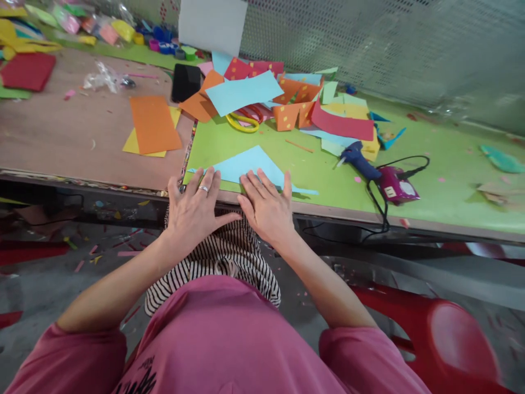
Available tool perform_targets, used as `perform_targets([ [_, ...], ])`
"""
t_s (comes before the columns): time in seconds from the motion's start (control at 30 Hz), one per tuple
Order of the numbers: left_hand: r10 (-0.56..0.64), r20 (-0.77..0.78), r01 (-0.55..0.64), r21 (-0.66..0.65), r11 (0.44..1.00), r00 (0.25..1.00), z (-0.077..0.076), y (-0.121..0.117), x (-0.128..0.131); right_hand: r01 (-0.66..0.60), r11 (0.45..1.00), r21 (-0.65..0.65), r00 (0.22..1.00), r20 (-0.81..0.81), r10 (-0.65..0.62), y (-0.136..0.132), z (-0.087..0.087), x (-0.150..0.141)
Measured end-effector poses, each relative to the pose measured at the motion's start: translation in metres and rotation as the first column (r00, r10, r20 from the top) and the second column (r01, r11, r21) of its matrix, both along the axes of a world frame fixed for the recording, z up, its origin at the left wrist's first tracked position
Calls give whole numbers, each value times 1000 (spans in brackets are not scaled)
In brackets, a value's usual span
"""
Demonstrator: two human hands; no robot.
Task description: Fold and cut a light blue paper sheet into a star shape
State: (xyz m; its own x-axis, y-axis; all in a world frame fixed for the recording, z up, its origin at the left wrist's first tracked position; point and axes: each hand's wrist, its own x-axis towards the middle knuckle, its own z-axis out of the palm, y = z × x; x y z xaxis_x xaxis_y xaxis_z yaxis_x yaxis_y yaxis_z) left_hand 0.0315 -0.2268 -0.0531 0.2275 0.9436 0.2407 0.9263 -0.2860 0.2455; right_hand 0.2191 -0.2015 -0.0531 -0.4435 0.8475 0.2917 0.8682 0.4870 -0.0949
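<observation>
Black phone [186, 83], flat on the desk [74, 139]. Orange sheet [155, 125], overlapping a yellow sheet [131, 144]. Scissors [246, 129], yellow loop showing, blades hidden under loose coloured paper. Dark blue glue gun [357, 157], beside a magenta box [397, 186] with black cord. Crumpled clear plastic [102, 79], left. Red sheets [29, 71], far left. Red stool [463, 339], lower right, on the floor.
</observation>
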Motion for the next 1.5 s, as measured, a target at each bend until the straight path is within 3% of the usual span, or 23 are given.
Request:
perform_targets([
  [0.2,-8,-31,10,37,999,999,-4,-4,-6,116,991,68,992,32,-119,-7,-10,42],
  [0.37,-7,-57,10,52,999,998,-4,-5,-7,176,964,200,981,39,-187,-19,-4,68],
  [0.67,-57,-92,62,49,997,994,-4,-7,-11,53,983,177,998,20,-57,-12,-12,56],
  [1.0,-51,-35,54,84,995,998,-2,-9,-18,206,965,161,978,-65,-198,-21,-20,55],
  [1.33,-37,-14,39,143,989,999,-8,-12,-39,349,916,199,937,-88,-338,-29,-28,79],
  [1.5,23,7,-24,139,990,1000,2,-12,-19,334,921,200,943,-80,-324,-29,-28,84],
])
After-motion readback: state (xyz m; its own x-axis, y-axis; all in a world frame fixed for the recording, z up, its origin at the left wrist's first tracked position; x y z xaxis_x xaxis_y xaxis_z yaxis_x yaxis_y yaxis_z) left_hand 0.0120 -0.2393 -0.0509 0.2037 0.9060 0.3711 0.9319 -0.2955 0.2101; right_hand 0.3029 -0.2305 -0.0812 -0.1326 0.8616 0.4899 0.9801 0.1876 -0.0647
